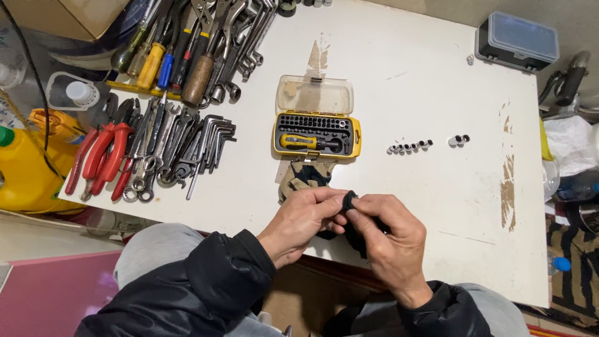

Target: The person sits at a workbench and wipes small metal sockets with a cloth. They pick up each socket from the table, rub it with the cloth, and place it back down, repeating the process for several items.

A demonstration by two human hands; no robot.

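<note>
Two black jacket sleeves (206,281) reach up from the bottom of the view toward the near edge of a white bench (405,81). The left hand (299,224) and the right hand (390,240) meet just over that edge, both grips closed on one small black piece (349,201), pinched between their fingertips. More dark material hangs under the right palm; what it is cannot be told.

Just beyond the hands lies a tan and black glove (302,178). Past it, near the middle of the bench, sits an open yellow bit case (317,134) with a clear lid folded back and a yellow-handled driver (309,143) inside.

To the right of the case, a short row of small sockets (409,147) lies on the bench, with two more sockets (458,140) a little apart.

Along the left edge are red-handled pliers (103,153), wrenches and hex keys (187,146), and screwdrivers (162,59) toward the far left corner. A grey plastic box (516,40) rests at the far right corner.
</note>
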